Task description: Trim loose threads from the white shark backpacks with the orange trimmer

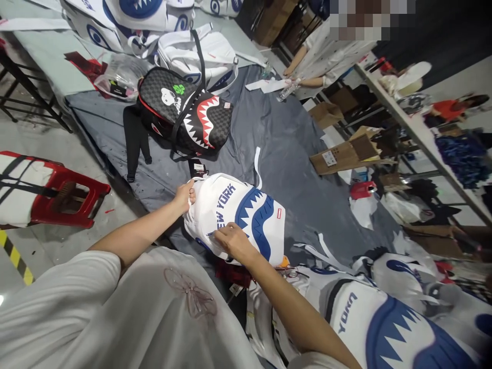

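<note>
Our left hand (186, 197) is closed around the top of the white backpack (249, 218), and that bag lies before us near the table's close edge, its lettered front facing up. Sweeping from the left, we have a red stool (73, 197) on the floor, with a strip of floor between it and the slanting edge of the grey cloth (286, 154). Next comes the checkered bag (184, 115), just beyond our backpack, the gap between them narrow, a black strap arching over it. Now our right hand (232, 241): it's on the backpack's front by the lettering, fingers bent and drawn together, and we can't tell whether they pinch anything. Past the shark print, a broad stretch of cloth opens away from us, and that's our widest room. Across it, at the far edge, a co-worker (338, 56) stands near a white strip (269, 84), and farther right sits a cardboard box (344, 151). Down at our lower right, more white bags (403, 328) crowd close, tight against our right forearm's side.
</note>
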The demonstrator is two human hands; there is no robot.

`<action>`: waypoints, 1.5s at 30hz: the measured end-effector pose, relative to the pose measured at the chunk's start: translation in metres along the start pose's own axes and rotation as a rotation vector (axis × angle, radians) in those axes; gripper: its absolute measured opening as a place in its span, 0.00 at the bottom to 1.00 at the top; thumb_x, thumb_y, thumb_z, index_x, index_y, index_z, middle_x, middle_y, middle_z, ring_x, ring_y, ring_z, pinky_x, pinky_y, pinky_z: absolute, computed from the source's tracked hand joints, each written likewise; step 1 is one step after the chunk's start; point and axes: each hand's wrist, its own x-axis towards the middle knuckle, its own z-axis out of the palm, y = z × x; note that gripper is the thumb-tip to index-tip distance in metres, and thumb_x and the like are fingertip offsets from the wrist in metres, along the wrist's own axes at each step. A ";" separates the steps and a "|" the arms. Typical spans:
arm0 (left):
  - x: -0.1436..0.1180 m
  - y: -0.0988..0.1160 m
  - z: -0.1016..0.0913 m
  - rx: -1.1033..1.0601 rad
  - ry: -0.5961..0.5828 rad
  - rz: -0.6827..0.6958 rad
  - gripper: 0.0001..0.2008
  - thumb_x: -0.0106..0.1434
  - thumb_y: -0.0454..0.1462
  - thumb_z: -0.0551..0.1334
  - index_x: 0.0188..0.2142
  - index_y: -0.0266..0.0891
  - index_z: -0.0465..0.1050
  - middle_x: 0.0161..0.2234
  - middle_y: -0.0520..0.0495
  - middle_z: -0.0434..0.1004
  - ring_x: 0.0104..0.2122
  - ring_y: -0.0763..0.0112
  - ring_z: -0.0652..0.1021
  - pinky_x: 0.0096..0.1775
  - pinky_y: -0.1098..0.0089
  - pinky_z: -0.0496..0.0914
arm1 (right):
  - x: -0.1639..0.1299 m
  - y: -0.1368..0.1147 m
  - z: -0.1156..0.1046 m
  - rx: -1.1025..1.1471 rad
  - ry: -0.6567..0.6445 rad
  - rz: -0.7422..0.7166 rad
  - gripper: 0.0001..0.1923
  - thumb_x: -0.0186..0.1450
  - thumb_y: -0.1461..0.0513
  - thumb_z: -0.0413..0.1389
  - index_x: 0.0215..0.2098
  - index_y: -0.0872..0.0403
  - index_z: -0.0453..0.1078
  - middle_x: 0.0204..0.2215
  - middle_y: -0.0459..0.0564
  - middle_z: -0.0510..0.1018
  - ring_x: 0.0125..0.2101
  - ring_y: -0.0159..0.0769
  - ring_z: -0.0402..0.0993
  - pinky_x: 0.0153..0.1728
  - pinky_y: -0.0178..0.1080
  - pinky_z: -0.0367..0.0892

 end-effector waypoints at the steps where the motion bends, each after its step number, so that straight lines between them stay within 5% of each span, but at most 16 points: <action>1: -0.001 0.000 0.000 0.002 0.002 0.003 0.23 0.56 0.43 0.70 0.26 0.40 0.54 0.15 0.62 0.53 0.12 0.86 0.55 0.14 0.81 0.46 | -0.002 -0.004 0.004 0.047 0.011 0.023 0.09 0.71 0.65 0.48 0.45 0.55 0.68 0.32 0.51 0.77 0.32 0.36 0.71 0.40 0.40 0.61; 4: -0.004 0.000 0.002 0.013 0.009 0.012 0.22 0.56 0.43 0.70 0.26 0.41 0.55 0.15 0.62 0.53 0.12 0.85 0.55 0.14 0.81 0.47 | -0.006 -0.016 0.017 0.165 0.115 0.142 0.21 0.70 0.63 0.50 0.61 0.55 0.59 0.46 0.58 0.75 0.45 0.42 0.71 0.44 0.43 0.65; 6: -0.005 0.000 0.004 0.022 0.010 0.013 0.22 0.55 0.43 0.70 0.27 0.41 0.55 0.15 0.62 0.53 0.12 0.85 0.56 0.14 0.80 0.47 | -0.005 -0.022 0.024 0.148 0.174 0.191 0.22 0.70 0.65 0.49 0.62 0.54 0.59 0.53 0.61 0.71 0.50 0.45 0.69 0.47 0.45 0.66; 11: -0.011 0.001 0.005 0.049 0.013 0.015 0.21 0.58 0.43 0.68 0.26 0.41 0.55 0.15 0.62 0.52 0.11 0.85 0.55 0.14 0.80 0.46 | 0.005 -0.016 0.040 0.024 0.168 0.119 0.10 0.71 0.65 0.50 0.47 0.53 0.71 0.51 0.57 0.72 0.49 0.42 0.67 0.47 0.43 0.64; 15: -0.016 -0.001 0.004 0.055 0.014 0.030 0.21 0.57 0.43 0.69 0.26 0.41 0.55 0.15 0.62 0.52 0.11 0.85 0.54 0.14 0.80 0.46 | 0.003 -0.011 0.041 -0.090 0.177 0.025 0.08 0.70 0.67 0.50 0.39 0.54 0.72 0.46 0.55 0.74 0.42 0.41 0.67 0.47 0.43 0.62; 21: -0.024 -0.007 0.012 0.033 0.023 0.100 0.23 0.57 0.44 0.69 0.27 0.41 0.53 0.16 0.62 0.53 0.12 0.86 0.54 0.16 0.80 0.46 | -0.010 -0.026 0.003 -0.125 0.279 -0.106 0.15 0.70 0.71 0.44 0.37 0.53 0.70 0.30 0.48 0.75 0.32 0.35 0.66 0.54 0.45 0.57; 26: -0.037 -0.011 0.032 0.028 0.008 0.146 0.25 0.56 0.46 0.69 0.29 0.42 0.51 0.16 0.64 0.50 0.13 0.86 0.52 0.17 0.80 0.44 | 0.016 -0.029 -0.027 -0.085 0.423 -0.050 0.13 0.70 0.70 0.46 0.34 0.52 0.69 0.24 0.43 0.73 0.27 0.31 0.66 0.55 0.44 0.57; 30: -0.065 -0.031 0.038 0.074 -0.029 0.121 0.26 0.53 0.48 0.70 0.29 0.43 0.51 0.15 0.64 0.50 0.12 0.85 0.53 0.17 0.78 0.43 | 0.053 -0.011 -0.050 -0.093 0.665 0.056 0.13 0.72 0.65 0.46 0.32 0.52 0.68 0.20 0.42 0.69 0.23 0.31 0.65 0.51 0.44 0.61; 34: -0.085 -0.053 0.027 0.209 -0.136 0.044 0.25 0.52 0.52 0.70 0.29 0.44 0.55 0.15 0.63 0.52 0.11 0.83 0.54 0.16 0.77 0.43 | 0.078 0.017 -0.090 -0.052 0.934 0.205 0.10 0.72 0.61 0.47 0.36 0.52 0.68 0.27 0.49 0.74 0.28 0.36 0.69 0.43 0.43 0.64; 38: -0.072 -0.039 0.010 0.260 -0.066 0.087 0.25 0.52 0.52 0.70 0.28 0.43 0.55 0.14 0.64 0.51 0.11 0.83 0.52 0.16 0.77 0.42 | 0.063 0.030 -0.091 0.115 0.780 0.259 0.09 0.71 0.58 0.50 0.39 0.53 0.69 0.32 0.51 0.77 0.34 0.38 0.74 0.39 0.40 0.67; 42: -0.046 -0.020 -0.004 0.300 -0.019 0.112 0.20 0.55 0.46 0.69 0.29 0.42 0.57 0.15 0.63 0.53 0.11 0.84 0.53 0.17 0.77 0.42 | 0.023 0.018 -0.032 0.432 0.450 0.336 0.09 0.68 0.63 0.49 0.43 0.53 0.70 0.38 0.51 0.79 0.34 0.35 0.76 0.36 0.38 0.71; 45: -0.035 -0.022 -0.014 0.328 0.023 0.121 0.18 0.57 0.43 0.69 0.30 0.42 0.59 0.16 0.62 0.58 0.12 0.84 0.57 0.18 0.77 0.45 | 0.009 0.000 0.014 0.412 0.264 0.363 0.21 0.65 0.66 0.52 0.57 0.53 0.65 0.51 0.56 0.74 0.42 0.38 0.75 0.40 0.40 0.72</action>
